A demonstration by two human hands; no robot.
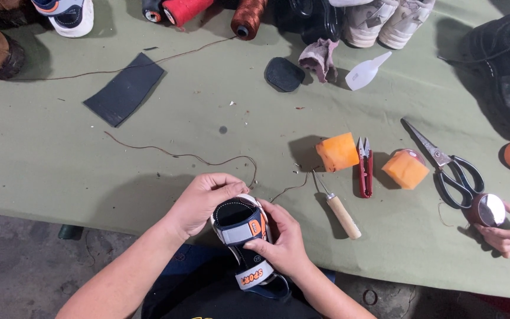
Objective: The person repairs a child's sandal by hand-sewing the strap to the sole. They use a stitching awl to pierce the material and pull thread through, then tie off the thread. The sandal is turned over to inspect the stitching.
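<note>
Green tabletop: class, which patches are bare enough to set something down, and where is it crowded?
Bare: the green cloth left of the brown thread, and between the dark rubber sheet and orange block. Crowded: right side around the red snips, scissors, awl; far edge with thread spools.

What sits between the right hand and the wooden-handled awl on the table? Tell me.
Nothing visible. The right hand grips the small sandal together with the left hand; the awl lies just right of it on bare green table, with only thin brown thread nearby.
</note>
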